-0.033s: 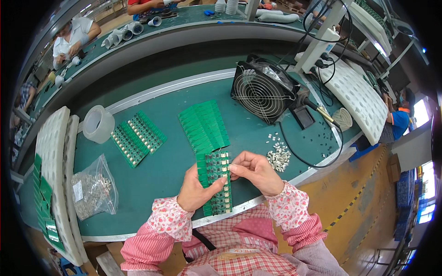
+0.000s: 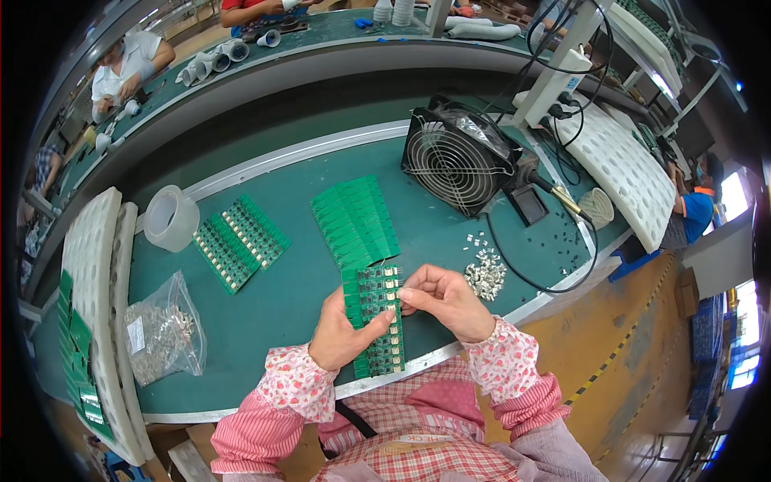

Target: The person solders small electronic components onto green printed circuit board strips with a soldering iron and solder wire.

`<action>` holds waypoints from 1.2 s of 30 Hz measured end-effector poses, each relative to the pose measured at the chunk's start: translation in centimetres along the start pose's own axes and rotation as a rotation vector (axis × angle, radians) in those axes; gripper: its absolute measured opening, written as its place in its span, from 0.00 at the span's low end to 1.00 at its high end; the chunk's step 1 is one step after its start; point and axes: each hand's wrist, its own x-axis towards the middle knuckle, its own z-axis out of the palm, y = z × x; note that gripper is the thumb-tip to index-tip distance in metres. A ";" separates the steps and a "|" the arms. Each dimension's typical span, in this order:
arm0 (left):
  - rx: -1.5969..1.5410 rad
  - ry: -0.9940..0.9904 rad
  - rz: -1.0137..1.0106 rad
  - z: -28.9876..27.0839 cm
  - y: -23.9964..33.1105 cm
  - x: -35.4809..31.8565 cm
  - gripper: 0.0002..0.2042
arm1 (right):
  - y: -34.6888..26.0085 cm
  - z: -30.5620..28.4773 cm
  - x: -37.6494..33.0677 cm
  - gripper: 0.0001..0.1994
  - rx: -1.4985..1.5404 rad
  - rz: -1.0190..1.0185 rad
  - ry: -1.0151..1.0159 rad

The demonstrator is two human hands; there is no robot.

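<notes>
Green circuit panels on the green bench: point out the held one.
The component-covered green rectangular panel gripped by the bare left hand; the fanned plain green panels beyond and component-covered green pair at left lie unheld.

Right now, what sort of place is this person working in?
Probably an electronics assembly workshop: the left hand holds a green circuit-board panel, what looks like a soldering iron is near a fan, and a co-worker is at another bench.
</notes>
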 end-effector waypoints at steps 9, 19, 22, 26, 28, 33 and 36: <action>0.036 0.025 -0.002 0.3 0.1 -0.6 0.18 | 3.0 0.8 0.2 0.08 -0.045 -0.165 0.078; -0.190 0.038 -0.072 0.7 0.2 -0.1 0.21 | 0.8 0.8 -1.0 0.11 -0.359 -0.330 0.322; -0.382 0.093 -0.211 0.0 0.0 0.2 0.19 | 0.1 -2.1 -2.1 0.10 -1.074 -0.629 0.597; -0.520 0.141 -0.284 -0.1 0.4 0.7 0.16 | -0.4 -6.4 -2.4 0.07 -1.256 -0.573 0.793; -0.515 0.136 -0.285 -0.2 0.3 0.5 0.14 | -0.9 -7.1 -2.0 0.07 -1.269 -0.545 0.750; -0.451 0.116 -0.254 0.1 0.6 0.3 0.11 | -1.5 -8.0 -0.6 0.06 -1.391 -0.503 0.624; -0.452 0.138 -0.259 -0.2 0.1 -0.1 0.11 | -1.6 -7.3 -0.2 0.07 -1.343 -0.562 0.587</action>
